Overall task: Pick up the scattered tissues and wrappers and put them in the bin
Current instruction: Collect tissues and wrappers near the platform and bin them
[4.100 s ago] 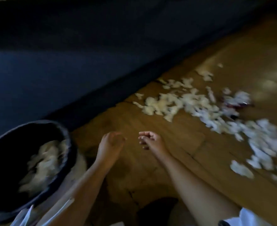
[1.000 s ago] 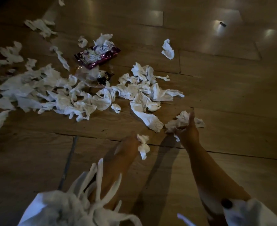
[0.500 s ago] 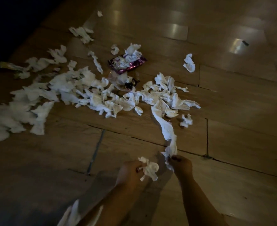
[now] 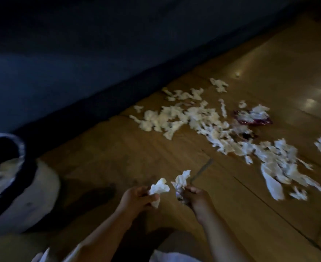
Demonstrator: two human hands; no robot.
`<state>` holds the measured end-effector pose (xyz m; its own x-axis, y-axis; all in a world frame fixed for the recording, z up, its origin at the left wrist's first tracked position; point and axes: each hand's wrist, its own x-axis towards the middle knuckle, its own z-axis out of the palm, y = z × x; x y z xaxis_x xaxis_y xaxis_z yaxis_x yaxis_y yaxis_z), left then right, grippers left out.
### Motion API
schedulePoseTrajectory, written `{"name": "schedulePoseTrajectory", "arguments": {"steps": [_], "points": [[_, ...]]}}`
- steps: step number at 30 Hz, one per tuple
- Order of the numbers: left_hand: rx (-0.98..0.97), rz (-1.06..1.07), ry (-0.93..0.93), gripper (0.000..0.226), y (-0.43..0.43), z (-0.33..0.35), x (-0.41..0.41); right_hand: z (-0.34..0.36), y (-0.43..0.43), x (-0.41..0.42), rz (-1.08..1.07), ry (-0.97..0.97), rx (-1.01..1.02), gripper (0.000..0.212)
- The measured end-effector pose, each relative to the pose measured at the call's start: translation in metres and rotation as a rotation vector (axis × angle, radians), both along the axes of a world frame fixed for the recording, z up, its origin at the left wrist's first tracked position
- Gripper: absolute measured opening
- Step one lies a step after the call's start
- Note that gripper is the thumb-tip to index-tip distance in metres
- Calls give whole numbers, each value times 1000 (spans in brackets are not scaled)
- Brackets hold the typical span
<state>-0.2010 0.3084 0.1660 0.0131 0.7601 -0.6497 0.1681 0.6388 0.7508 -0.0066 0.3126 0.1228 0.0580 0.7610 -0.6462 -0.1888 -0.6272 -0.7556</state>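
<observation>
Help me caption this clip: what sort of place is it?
Probably a dim living room: wooden plank floor, a dark sofa-like base along it, and a small bin near scattered tissues.

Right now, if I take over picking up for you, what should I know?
Left hand grips a crumpled tissue. Right hand grips a second tissue.
The bin stands at the left, with binned tissues in it.
Left to do: drop both in, then clear the tissue pile and purple wrapper off the floor.
</observation>
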Motion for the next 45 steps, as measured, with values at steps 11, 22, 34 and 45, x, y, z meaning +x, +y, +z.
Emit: {"name": "schedulePoseTrajectory", "arguments": {"steps": [11,22,34,45], "points": [[194,593,-11,25,-56,76,-219,83,41,-248,453,146,93,6],[269,920,68,66,-47,78,-386,144,60,-456,811,69,142,4],[258,745,95,25,-35,108,-346,152,57,-402,648,83,214,26],[373,55,347,19,-87,156,-176,165,-30,-189,347,-122,296,25]]}}
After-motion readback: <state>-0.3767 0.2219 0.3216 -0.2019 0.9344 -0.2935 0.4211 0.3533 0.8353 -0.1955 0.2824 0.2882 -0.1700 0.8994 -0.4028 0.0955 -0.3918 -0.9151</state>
